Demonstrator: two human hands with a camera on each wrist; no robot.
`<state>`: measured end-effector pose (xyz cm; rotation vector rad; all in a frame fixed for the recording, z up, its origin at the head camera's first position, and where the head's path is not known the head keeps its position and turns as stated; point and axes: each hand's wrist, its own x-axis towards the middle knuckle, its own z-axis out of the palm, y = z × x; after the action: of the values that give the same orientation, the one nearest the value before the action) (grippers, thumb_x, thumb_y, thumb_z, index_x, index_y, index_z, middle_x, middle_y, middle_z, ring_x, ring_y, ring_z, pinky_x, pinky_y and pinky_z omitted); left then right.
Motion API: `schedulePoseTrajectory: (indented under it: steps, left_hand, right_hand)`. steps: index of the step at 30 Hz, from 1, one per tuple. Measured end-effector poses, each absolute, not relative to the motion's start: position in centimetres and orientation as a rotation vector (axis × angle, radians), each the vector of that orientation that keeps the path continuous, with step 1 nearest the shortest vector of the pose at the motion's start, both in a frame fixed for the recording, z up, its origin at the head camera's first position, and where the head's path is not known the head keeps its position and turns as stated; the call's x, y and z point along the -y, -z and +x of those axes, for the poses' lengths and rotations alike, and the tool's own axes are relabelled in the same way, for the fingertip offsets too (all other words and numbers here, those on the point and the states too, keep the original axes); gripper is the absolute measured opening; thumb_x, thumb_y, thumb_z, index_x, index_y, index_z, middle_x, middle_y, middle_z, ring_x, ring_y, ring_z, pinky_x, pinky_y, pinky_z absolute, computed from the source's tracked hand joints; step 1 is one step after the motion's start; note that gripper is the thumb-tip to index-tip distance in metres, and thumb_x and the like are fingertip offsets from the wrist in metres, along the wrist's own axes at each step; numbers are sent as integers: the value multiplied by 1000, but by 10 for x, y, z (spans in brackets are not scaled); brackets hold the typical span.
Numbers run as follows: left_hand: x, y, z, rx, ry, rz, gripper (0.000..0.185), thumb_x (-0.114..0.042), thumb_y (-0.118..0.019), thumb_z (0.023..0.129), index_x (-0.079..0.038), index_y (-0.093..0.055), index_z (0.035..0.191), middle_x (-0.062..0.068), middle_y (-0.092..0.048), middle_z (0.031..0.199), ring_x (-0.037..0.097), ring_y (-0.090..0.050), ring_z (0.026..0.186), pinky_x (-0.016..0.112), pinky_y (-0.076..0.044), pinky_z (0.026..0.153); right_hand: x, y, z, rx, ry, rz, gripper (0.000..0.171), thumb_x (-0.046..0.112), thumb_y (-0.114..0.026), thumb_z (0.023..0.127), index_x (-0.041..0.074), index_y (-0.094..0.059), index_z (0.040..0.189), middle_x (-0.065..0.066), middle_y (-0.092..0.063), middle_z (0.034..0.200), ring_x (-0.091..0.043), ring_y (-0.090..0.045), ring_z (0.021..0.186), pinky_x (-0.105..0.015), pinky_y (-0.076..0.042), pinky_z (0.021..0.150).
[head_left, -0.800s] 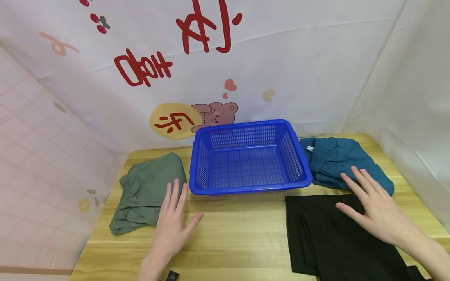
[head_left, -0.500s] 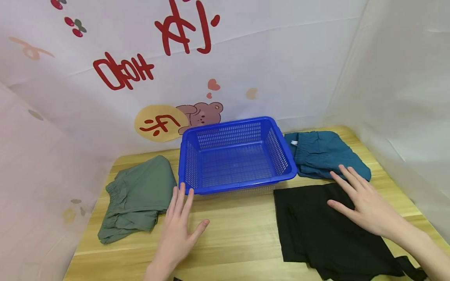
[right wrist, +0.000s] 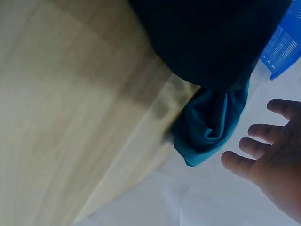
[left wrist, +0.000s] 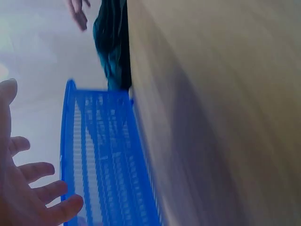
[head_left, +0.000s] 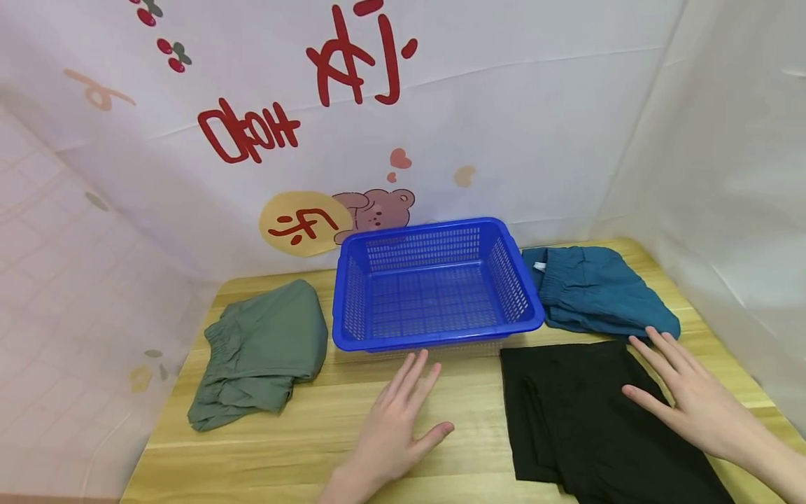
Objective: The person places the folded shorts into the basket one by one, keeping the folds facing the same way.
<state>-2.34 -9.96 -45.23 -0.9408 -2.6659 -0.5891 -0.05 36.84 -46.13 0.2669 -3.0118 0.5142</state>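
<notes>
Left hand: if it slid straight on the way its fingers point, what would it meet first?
Probably the blue basket: the left hand lies open on the table, fingers aimed at the basket's near rim, with only bare wood between.

The black garment [head_left: 592,420] lies spread flat on the table, just in front of the blue basket [head_left: 434,294] and off to its right. Its cloth is dark and mostly smooth, with a few soft creases. Its far edge touches the teal shorts [head_left: 598,290] beside the basket.
</notes>
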Motion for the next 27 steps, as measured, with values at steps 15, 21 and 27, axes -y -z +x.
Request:
schedulePoseTrajectory:
  steps: [15, 21, 27]
  left_hand:
    - [45, 460, -33, 2979, 717, -977, 74, -63, -44, 106, -21, -34, 166, 6, -41, 170, 34, -44, 155, 53, -50, 117]
    - [25, 463, -39, 3054, 838, -908, 74, -63, -49, 105, -22, -35, 165, 6, -43, 169, 32, -44, 155, 54, -49, 118]
    - [10, 466, -42, 3115, 845, -896, 75, -62, -52, 104, -24, -32, 166, 9, -41, 169, 32, -43, 156, 52, -48, 120]
  right_hand:
    - [-372, 475, -6, 3060, -647, 239, 84, 38, -69, 102, 9, -25, 168, -33, -17, 172, -58, -8, 160, -77, -1, 126]
    - [-374, 477, -10, 3126, -726, 192, 88, 39, -69, 102, 7, -21, 168, -37, -17, 170, -67, -21, 149, -85, -23, 108]
    - [-375, 483, -10, 3127, -720, 198, 96, 36, -75, 97, 3, -20, 167, -42, -32, 159, -66, -40, 136, -63, -38, 109]
